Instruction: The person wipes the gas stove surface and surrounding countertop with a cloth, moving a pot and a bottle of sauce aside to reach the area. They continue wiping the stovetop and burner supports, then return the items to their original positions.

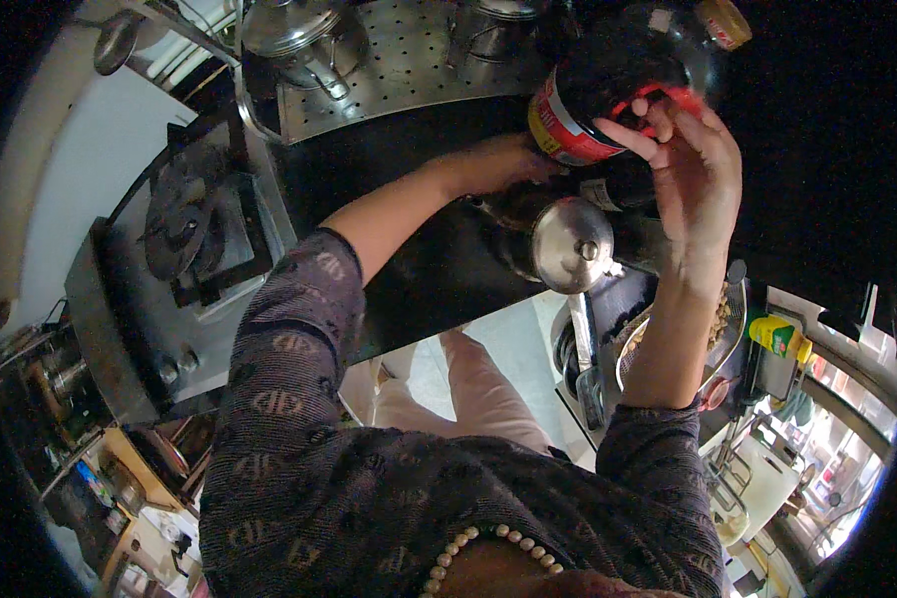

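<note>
A large jar or bottle (pixel 579 138) of dark contents, with a red and yellow label and a tan cap, lies tilted at the upper right. My left hand (pixel 527 158) reaches to its base; the fingers are mostly hidden in shadow. Beside the label my right hand (pixel 688 153) has its fingers bent and spread, some over the jar's red part; whether they grip it is unclear. Below the hands a steel pot or kettle with a round knobbed lid (pixel 572 245) stands near the edge of the black counter (pixel 418 276).
A gas stove (pixel 194 224) is at the left. Lidded steel vessels (pixel 299 30) stand on a perforated metal tray (pixel 407 67) at the back. To the right are a mesh strainer (pixel 628 359) holding small brown pieces, and a yellow bottle with a green label (pixel 779 338).
</note>
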A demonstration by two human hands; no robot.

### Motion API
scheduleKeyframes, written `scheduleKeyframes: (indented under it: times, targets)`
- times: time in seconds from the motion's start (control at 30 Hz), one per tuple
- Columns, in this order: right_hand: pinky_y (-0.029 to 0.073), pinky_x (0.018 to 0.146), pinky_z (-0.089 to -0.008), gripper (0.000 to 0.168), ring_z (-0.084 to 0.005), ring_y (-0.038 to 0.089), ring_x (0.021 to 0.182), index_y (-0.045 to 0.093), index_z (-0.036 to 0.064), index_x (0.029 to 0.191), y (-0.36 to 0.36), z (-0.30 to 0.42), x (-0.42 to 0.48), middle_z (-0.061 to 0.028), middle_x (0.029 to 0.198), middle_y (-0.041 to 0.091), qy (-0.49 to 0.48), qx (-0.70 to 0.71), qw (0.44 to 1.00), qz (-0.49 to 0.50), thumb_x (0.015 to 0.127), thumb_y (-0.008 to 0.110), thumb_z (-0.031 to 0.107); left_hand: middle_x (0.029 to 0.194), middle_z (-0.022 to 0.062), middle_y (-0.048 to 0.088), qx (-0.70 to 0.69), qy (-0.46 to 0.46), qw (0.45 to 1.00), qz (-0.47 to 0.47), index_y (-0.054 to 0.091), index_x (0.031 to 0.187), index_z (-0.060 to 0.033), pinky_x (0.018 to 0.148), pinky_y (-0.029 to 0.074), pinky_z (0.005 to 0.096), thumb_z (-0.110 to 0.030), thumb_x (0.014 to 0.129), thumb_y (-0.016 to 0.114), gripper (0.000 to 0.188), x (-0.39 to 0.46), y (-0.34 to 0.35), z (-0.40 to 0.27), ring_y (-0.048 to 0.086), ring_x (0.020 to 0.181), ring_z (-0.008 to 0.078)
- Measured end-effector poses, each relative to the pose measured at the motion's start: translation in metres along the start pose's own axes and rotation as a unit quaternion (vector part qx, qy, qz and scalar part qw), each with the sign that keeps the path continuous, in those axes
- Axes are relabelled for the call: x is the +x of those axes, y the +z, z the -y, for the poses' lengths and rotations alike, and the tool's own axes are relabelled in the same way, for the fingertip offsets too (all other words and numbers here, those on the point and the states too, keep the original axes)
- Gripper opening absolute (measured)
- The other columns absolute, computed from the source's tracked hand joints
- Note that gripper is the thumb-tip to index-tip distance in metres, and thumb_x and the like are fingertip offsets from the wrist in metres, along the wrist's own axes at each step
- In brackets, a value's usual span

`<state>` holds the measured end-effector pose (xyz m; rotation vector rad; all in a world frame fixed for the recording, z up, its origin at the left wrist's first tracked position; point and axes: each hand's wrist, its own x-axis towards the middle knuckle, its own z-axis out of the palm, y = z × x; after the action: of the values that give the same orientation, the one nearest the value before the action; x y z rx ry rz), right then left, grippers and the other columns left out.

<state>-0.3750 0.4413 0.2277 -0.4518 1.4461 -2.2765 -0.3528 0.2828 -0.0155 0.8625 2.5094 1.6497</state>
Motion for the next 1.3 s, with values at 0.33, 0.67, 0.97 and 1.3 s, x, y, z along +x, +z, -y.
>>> scheduleKeyframes:
  times: [0.33, 0.67, 0.97, 1.3]
  targets:
    - [0.053, 0.083, -0.0547, 0.02, -0.0264, 0.061, 0.085, 0.057, -0.008, 0.095, -0.025, -0.04, -0.002, -0.0136, 0.08, 0.058, 0.001, -0.002, 0.998, -0.07, 0.081, 0.048, 0.003, 0.108, 0.008, 0.064, 0.252, -0.119, 0.952, -0.127, 0.065, 0.107, -0.0099, 0.089, 0.047, 0.0362, 0.005, 0.072, 0.055, 0.039, -0.123, -0.1, -0.028, 0.056, 0.103, 0.0291]
    - [0.055, 0.083, -0.0422, 0.017, -0.0212, 0.06, 0.09, 0.058, -0.005, 0.098, -0.026, -0.047, -0.01, -0.0128, 0.095, 0.061, 0.017, -0.079, 0.979, -0.186, 0.085, 0.055, 0.005, 0.118, 0.0094, 0.056, 0.18, -0.062, 0.979, -0.066, 0.06, 0.101, -0.0056, 0.089, 0.047, 0.0391, 0.004, 0.071, 0.062, 0.032, -0.101, -0.014, -0.042, 0.053, 0.104, 0.0312]
    - [0.044, 0.094, -0.0355, 0.048, -0.0209, 0.053, 0.111, 0.044, -0.008, 0.127, 0.001, -0.039, -0.045, -0.0169, 0.122, 0.055, -0.035, -0.277, 0.947, -0.159, 0.085, 0.062, 0.009, 0.112, 0.0179, 0.057, 0.413, -0.128, 0.833, -0.344, 0.058, 0.11, -0.0017, 0.091, 0.045, 0.0409, 0.004, 0.075, 0.056, 0.035, -0.06, -0.132, -0.046, 0.051, 0.109, 0.0349]
    - [0.043, 0.094, -0.0358, 0.052, -0.0282, 0.054, 0.114, 0.048, -0.002, 0.127, 0.024, -0.02, -0.087, -0.0185, 0.126, 0.054, -0.072, -0.504, 0.857, -0.081, 0.078, 0.064, 0.006, 0.116, 0.0154, 0.057, 0.444, -0.218, 0.82, -0.286, 0.054, 0.12, -0.0062, 0.093, 0.044, 0.04, 0.0, 0.077, 0.054, 0.044, -0.076, -0.126, 0.026, 0.053, 0.107, 0.0332]
